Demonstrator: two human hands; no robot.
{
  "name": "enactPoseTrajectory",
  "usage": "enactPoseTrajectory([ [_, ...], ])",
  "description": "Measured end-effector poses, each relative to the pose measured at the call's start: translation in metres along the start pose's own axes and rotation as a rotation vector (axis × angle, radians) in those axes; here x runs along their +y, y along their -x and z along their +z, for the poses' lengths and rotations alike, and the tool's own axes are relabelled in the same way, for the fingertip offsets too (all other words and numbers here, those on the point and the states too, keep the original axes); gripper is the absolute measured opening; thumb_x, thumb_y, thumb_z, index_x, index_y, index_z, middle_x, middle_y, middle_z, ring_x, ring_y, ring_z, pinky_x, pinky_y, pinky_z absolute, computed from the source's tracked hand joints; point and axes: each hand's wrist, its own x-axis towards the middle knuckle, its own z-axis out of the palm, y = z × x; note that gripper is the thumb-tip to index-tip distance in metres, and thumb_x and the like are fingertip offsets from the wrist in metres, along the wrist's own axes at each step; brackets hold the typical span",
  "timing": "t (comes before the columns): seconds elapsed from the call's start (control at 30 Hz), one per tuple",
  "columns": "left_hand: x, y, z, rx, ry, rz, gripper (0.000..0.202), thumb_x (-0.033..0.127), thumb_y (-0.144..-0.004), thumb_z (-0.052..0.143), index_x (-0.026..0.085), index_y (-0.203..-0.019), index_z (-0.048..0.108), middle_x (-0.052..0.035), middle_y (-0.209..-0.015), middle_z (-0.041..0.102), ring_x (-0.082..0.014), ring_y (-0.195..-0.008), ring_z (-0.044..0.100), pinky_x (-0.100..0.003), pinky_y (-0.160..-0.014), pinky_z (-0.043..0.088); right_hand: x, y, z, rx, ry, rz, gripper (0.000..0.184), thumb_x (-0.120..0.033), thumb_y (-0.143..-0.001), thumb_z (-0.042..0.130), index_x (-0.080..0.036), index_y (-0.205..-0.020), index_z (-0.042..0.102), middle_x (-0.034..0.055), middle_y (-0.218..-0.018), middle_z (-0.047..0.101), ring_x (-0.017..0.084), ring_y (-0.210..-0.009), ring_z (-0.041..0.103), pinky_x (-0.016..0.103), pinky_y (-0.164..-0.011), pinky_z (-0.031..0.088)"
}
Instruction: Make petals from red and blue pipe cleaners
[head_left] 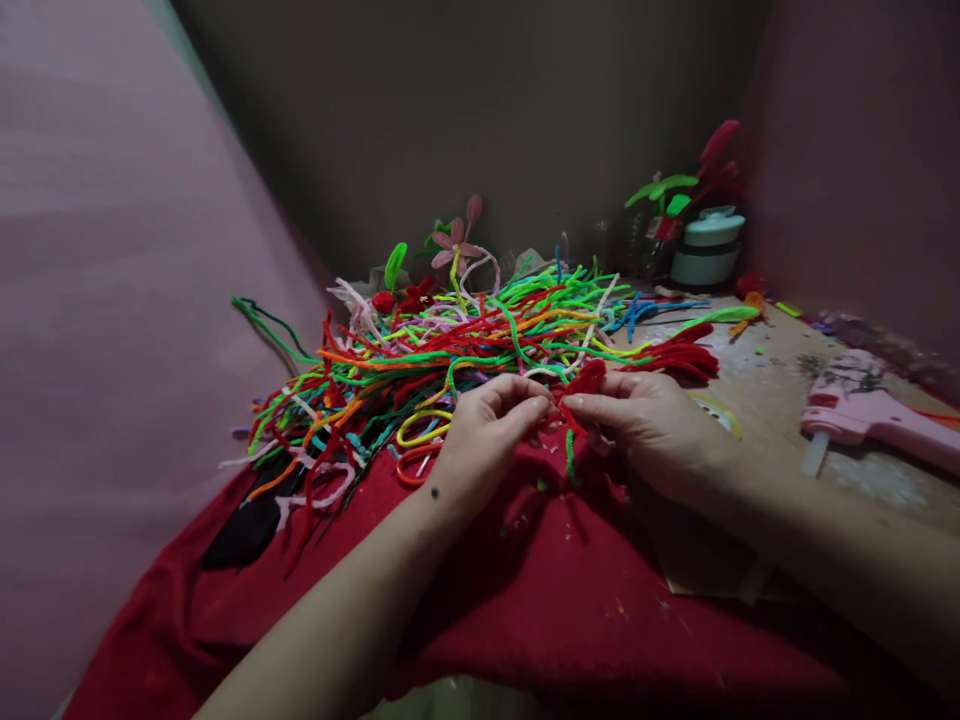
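Your right hand (654, 424) pinches red pipe cleaner (587, 377), left hand (486, 428) pinched closed at its end; uneven tug could kink it.

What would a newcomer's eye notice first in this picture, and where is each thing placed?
Probably first the large, tangled heap of many-coloured fuzzy stems, spread across the middle of the view. Just in front of it, the right hand pinches a red fuzzy piece, with the fingertips of the left hand close beside it. Next, the pink glue gun would likely stand out, lying near the right edge.
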Motion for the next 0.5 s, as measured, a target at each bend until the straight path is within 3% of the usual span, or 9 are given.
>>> enactPoseTrajectory([
  [0.07,0.001,-0.003,-0.003,-0.123,0.221,-0.215,0.021,0.034,-0.073,0.062,0.012,-0.074,0.061,-0.0030,-0.066,0.060,-0.0105,-0.055,0.055,-0.023,-0.053,0.043,-0.003,0.002,0.001,-0.034,0.001,-0.032,0.015,-0.030,-0.070,0.065,-0.016,-0.071,0.061,-0.0027,-0.055,0.057,0.007,-0.042,0.045,0.021,-0.040,0.031],
  [0.13,0.000,-0.004,-0.005,-0.232,0.309,-0.328,0.025,0.035,-0.069,0.066,0.011,-0.071,0.059,-0.0028,-0.062,0.058,-0.0097,-0.050,0.053,-0.022,-0.048,0.041,-0.006,0.004,0.002,-0.061,0.034,-0.060,0.012,-0.028,-0.073,0.062,-0.016,-0.072,0.063,-0.0016,-0.060,0.061,0.008,-0.046,0.049,0.021,-0.044,0.035],
  [0.2,-0.001,-0.004,-0.005,-0.268,0.314,-0.354,0.024,0.033,-0.068,0.067,0.011,-0.068,0.057,-0.0009,-0.059,0.055,-0.0078,-0.046,0.050,-0.021,-0.045,0.040,-0.010,0.005,0.002,-0.063,0.100,-0.120,0.010,-0.026,-0.074,0.060,-0.017,-0.072,0.063,-0.0010,-0.065,0.063,0.010,-0.052,0.053,0.022,-0.050,0.039],
  [0.3,-0.002,-0.001,0.000,-0.220,0.152,-0.287,0.020,0.031,-0.072,0.061,0.013,-0.067,0.053,0.0028,-0.055,0.049,-0.0056,-0.042,0.042,-0.021,-0.043,0.036,-0.012,0.007,0.003,-0.040,0.249,-0.239,0.010,-0.023,-0.075,0.057,-0.016,-0.071,0.063,-0.0004,-0.071,0.065,0.012,-0.063,0.055,0.023,-0.060,0.041],
  [0.37,-0.003,0.001,0.003,-0.122,-0.152,-0.095,0.015,0.026,-0.076,0.055,0.014,-0.067,0.053,0.0024,-0.056,0.049,-0.0068,-0.046,0.043,-0.022,-0.048,0.036,-0.011,0.008,0.003,0.003,0.343,-0.294,0.010,-0.020,-0.075,0.056,-0.016,-0.067,0.061,-0.0008,-0.070,0.063,0.013,-0.067,0.054,0.024,-0.064,0.040],
  [0.43,-0.004,0.004,0.006,-0.002,-0.589,0.261,0.013,0.021,-0.079,0.051,0.014,-0.067,0.054,0.0000,-0.061,0.052,-0.0096,-0.054,0.046,-0.024,-0.054,0.037,-0.009,0.009,0.005,0.044,0.355,-0.270,0.011,-0.020,-0.073,0.057,-0.016,-0.062,0.058,-0.0019,-0.063,0.059,0.012,-0.061,0.051,0.024,-0.059,0.038],
  [0.5,-0.005,0.008,0.006,0.077,-1.019,0.660,0.015,0.017,-0.081,0.048,0.015,-0.069,0.056,-0.0024,-0.065,0.055,-0.0128,-0.061,0.048,-0.027,-0.059,0.036,-0.006,0.008,0.007,0.048,0.225,-0.125,0.013,-0.022,-0.071,0.058,-0.017,-0.060,0.054,-0.0036,-0.053,0.051,0.009,-0.050,0.044,0.024,-0.049,0.033],
])
